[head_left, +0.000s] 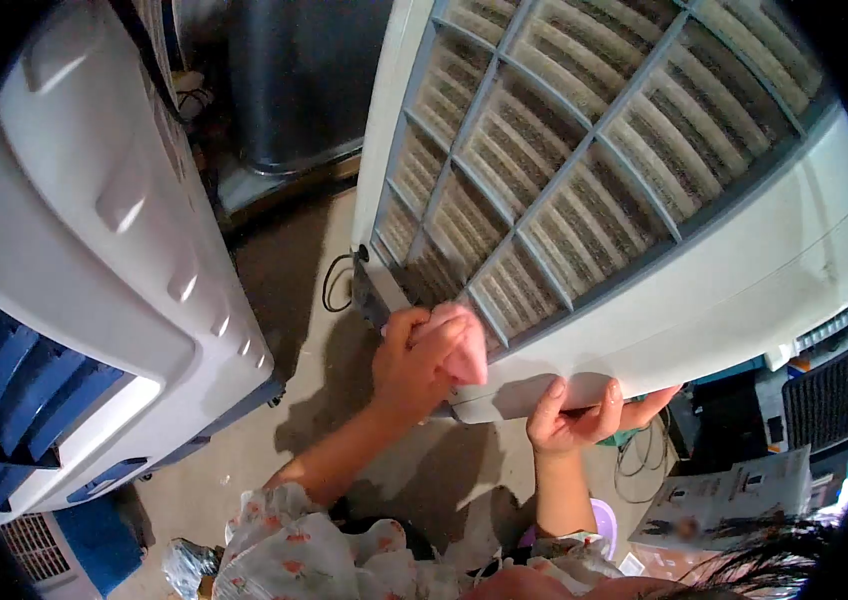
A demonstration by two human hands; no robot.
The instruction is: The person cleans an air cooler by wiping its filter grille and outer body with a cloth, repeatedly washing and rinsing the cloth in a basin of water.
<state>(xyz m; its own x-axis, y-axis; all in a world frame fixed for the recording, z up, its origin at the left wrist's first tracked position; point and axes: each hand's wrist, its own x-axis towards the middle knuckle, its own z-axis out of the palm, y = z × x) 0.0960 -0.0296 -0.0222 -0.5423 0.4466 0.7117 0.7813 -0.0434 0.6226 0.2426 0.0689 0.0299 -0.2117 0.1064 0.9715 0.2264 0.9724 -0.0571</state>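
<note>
A pink cloth (464,345) is bunched in my left hand (412,368), which is closed around it and presses it against the lower left corner of a white air cooler (624,350). Across that cooler runs a grey-blue grille (596,132), with dusty, brownish slats showing behind its bars. My right hand (584,415) grips the cooler's lower edge, its fingertips on the white casing. Part of the right fingers is hidden beneath the edge.
On the left stands another white cooler (109,270) with blue louvres. A dark cylinder (309,85) is at the back. A black cable loop (334,283) lies by the corner. Printed cardboard (729,500) and a purple basin (604,522) are at lower right.
</note>
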